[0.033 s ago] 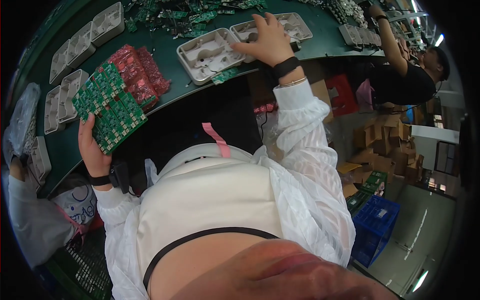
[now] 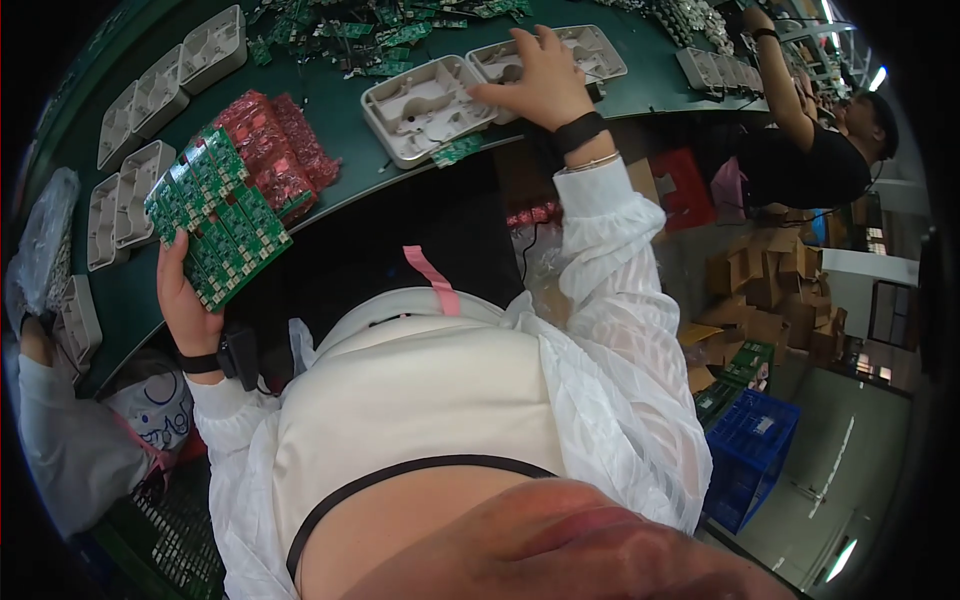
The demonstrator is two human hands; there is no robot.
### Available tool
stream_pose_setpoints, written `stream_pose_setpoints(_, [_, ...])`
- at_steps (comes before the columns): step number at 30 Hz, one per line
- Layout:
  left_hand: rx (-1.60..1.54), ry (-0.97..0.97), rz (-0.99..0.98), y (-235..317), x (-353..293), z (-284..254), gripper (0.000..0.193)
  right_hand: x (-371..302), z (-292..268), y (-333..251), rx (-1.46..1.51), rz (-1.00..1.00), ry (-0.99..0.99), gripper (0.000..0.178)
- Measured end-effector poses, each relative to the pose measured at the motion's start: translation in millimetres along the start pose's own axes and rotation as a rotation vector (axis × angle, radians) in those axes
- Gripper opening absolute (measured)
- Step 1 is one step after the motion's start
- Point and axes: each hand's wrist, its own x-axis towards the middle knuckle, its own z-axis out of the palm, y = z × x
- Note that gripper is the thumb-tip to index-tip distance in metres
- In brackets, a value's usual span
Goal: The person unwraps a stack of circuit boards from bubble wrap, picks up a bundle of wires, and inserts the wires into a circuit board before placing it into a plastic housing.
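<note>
Basically, left hand (image 2: 190, 290) held a green circuit-board panel (image 2: 225, 222) over the counter's (image 2: 325, 100) near edge, fingers clamped on it, thumb on top. Right hand (image 2: 553, 85) was over two pale casings (image 2: 425, 115) by that edge, fingers spread apart, contact unclear. Red bubble-wrap bundle (image 2: 268, 145) lay beside the circuit-board panel.

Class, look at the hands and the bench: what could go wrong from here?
The left hand holds the circuit-board panel by one side, so it might tip. The small green board lies at the edge of the bench, so a nudge could knock it off. The right hand is at two white housings, where a bump might shift them.
</note>
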Motion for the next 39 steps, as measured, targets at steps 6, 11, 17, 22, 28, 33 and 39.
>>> stream_pose_setpoints(6, [-0.002, -0.017, -0.056, -6, 0, 11, 0.031, 25, 7, 97, -0.038, -0.097, 0.047, 0.102])
stream_pose_setpoints(11, [0.149, -0.04, -0.008, -5, 1, 20, 0.03, 45, -9, 172, -0.075, -0.12, -0.015, 0.099])
stream_pose_setpoints(17, [0.275, -0.066, 0.105, -6, 2, 15, 0.029, 53, -25, 243, -0.042, -0.098, -0.031, 0.098])
stream_pose_setpoints(22, [0.198, -0.056, 0.042, -8, 10, 4, 0.029, 54, -28, 268, -0.104, -0.035, -0.071, 0.094])
stream_pose_setpoints(28, [0.211, -0.08, -0.063, -13, 20, -10, 0.029, 85, -54, 199, -0.197, 0.046, -0.26, 0.074])
stream_pose_setpoints(33, [0.144, -0.124, -0.109, -19, 29, -10, 0.031, 176, -64, 165, -0.127, -0.004, -0.362, 0.051])
stream_pose_setpoints(39, [0.072, -0.131, -0.078, -18, 23, -23, 0.038, 285, -5, 157, -0.457, 0.132, -0.429, 0.027])
